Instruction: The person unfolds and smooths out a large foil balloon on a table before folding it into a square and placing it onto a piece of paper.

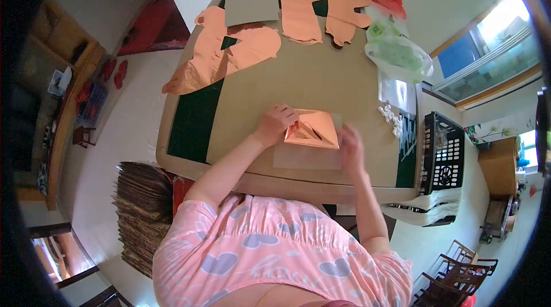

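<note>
A rose-gold foil balloon (322, 125), folded into a small rectangle, lies in front of me on the brown board. My left hand (277, 125) has its fingers curled over the left edge of the foil and grips it there. Beside the right edge is my right hand (351, 145), smeared by motion, so its fingers do not show clearly. Under the folded foil and toward me lies a translucent plastic sleeve (307, 159).
Flat rose-gold foil balloons (301, 15) and a stack of grey cards (251, 6) lie along the far side. At right are a plastic bag (396, 54), small white pieces (391, 120), thin straws (407, 138) and a black crate (445, 155). Stacked brown sheets (143, 215) stand lower left.
</note>
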